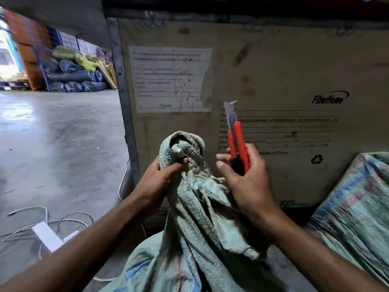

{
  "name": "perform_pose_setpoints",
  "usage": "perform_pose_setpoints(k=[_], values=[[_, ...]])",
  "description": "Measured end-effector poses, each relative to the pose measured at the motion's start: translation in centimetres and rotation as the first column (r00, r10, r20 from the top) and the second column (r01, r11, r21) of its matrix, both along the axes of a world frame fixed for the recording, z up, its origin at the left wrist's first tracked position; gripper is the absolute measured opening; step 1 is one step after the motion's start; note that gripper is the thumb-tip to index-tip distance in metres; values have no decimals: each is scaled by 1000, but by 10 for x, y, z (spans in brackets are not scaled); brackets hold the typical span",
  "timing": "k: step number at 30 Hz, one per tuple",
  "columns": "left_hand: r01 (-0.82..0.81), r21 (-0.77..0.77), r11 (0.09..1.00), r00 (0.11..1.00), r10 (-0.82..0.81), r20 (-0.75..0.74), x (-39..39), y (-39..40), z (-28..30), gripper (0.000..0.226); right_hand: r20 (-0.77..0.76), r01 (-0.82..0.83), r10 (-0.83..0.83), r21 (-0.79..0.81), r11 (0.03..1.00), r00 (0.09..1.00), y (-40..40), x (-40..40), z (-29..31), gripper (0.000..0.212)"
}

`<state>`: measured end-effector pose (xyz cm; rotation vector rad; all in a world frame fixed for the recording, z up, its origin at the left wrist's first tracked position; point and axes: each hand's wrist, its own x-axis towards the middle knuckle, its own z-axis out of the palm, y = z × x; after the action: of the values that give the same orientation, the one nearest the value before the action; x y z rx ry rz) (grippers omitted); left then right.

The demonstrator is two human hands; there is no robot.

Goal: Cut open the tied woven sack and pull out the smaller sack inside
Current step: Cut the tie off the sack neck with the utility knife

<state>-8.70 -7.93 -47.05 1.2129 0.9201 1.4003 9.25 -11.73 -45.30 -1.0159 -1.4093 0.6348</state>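
Note:
A dirty green woven sack (197,218) stands in front of me, its neck bunched into a knot (182,148) at the top. My left hand (162,178) grips the neck just below the knot. To the right of the knot, my right hand (246,178) holds a red utility knife (236,142) upright. Its blade is extended and points up, clear of the fabric. No inner sack is visible.
A large plywood crate (263,70) with a paper label stands right behind the sack. A second striped woven sack (355,199) lies at the right. White cables and a power strip (47,236) lie on the concrete floor at left. Wrapped rolls are stacked far left.

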Motion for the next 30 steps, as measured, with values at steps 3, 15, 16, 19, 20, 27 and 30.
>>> perform_pose_setpoints(k=[3, 15, 16, 19, 20, 27, 30], values=[[92, 4, 996, 991, -92, 95, -8, -2, -3, 21, 119, 14, -2, -98, 995, 993, -1, 12, -8, 24], [-155, -24, 988, 986, 156, 58, -6, -1, -10, 17, 388, -94, 127, -102, 990, 913, -19, 26, -4, 34], [-168, -24, 985, 985, 169, 43, -7, -1, -10, 18, 470, -89, 134, -118, 989, 872, -21, 31, -1, 34], [-205, -31, 978, 979, 205, 2, -5, 0, -11, 24, 633, -56, 141, -153, 987, 761, -31, 33, 1, 34], [-213, -31, 977, 977, 213, -4, -4, 1, -12, 25, 667, -42, 132, -149, 988, 734, -33, 32, 0, 35], [-216, 0, 976, 976, 216, -21, 1, 6, -17, 20, 728, -7, 85, -110, 994, 680, -34, 22, 0, 32], [-223, 26, 975, 974, 224, -39, 0, 6, -18, 20, 756, 11, 81, -116, 993, 649, -30, 19, -2, 31]])
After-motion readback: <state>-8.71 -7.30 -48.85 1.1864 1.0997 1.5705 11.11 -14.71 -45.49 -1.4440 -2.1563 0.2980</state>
